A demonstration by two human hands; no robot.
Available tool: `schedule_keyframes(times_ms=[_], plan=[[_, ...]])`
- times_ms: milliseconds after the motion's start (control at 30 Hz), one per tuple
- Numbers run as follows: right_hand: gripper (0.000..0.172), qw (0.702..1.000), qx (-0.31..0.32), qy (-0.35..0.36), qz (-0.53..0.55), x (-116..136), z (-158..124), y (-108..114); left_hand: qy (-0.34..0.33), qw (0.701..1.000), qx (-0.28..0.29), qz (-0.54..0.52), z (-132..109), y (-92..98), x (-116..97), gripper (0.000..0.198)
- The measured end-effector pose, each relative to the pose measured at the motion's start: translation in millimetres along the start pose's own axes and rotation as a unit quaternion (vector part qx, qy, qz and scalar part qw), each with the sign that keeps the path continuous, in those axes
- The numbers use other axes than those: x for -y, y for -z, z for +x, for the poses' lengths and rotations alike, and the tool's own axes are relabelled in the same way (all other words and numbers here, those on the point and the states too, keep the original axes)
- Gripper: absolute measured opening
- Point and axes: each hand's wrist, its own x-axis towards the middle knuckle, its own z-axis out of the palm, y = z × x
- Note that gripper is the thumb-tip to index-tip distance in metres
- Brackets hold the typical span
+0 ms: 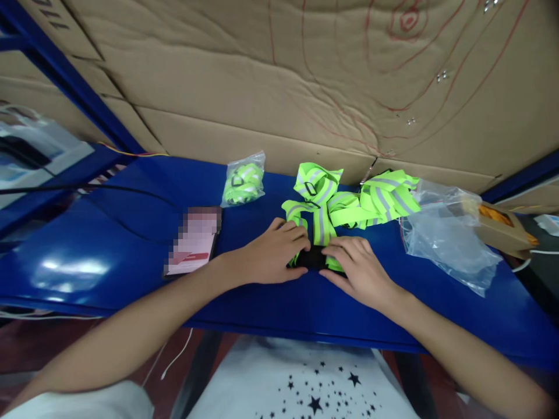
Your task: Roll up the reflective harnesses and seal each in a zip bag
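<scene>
A neon-green reflective strap [322,224] with grey stripes and black buckles lies in loose folds on the blue table. Its near end joins a black band [312,258] between my two hands. From the left, my left hand [279,253] has its fingers curled around the green and black strap. On the other side my right hand [356,265] grips the strap too, thumb below and fingers above. A larger bunch of the same green strapping [386,198] is heaped beyond my right hand. Some of the strap is hidden under my fingers.
A clear bag with a folded green strap [243,181] lies at the back. A phone [196,241] rests left of my left hand, with black cables [131,189] beyond it. Clear plastic bags [449,233] and a cardboard box [502,230] are at right. A cardboard wall [244,87] stands behind.
</scene>
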Motion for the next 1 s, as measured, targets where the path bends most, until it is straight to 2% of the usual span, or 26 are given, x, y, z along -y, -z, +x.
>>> schedule_keyframes(times_ms=[100,167,400,600,700,833,1000], plan=[[0.05,0.999,0.031,-0.012,-0.001,0,1,-4,0.014,1.0,-0.001,-0.025,1,-6.3,-9,0.034],[0.052,0.998,0.055,-0.017,0.004,-2,0,-5,0.028,0.999,-0.012,-0.032,1,-10.1,-12,0.031],[0.046,0.998,0.055,-0.009,-0.001,-4,0,-4,0.061,0.988,-0.044,-0.137,3,-14.6,-14,0.018],[0.025,0.999,-0.015,0.041,-0.031,-4,-2,3,0.08,0.979,-0.052,-0.179,0,-2.2,-27,0.014],[0.021,0.996,-0.042,0.062,-0.039,-1,-2,7,0.094,0.974,-0.034,-0.204,-1,4.4,-29,0.015],[0.023,0.992,-0.05,0.091,-0.073,1,-1,10,0.131,0.948,-0.011,-0.289,0,4.9,-25,0.016],[0.021,0.997,-0.024,0.067,0.003,3,1,16,0.115,0.916,0.028,-0.382,3,4.9,-18,0.014]])
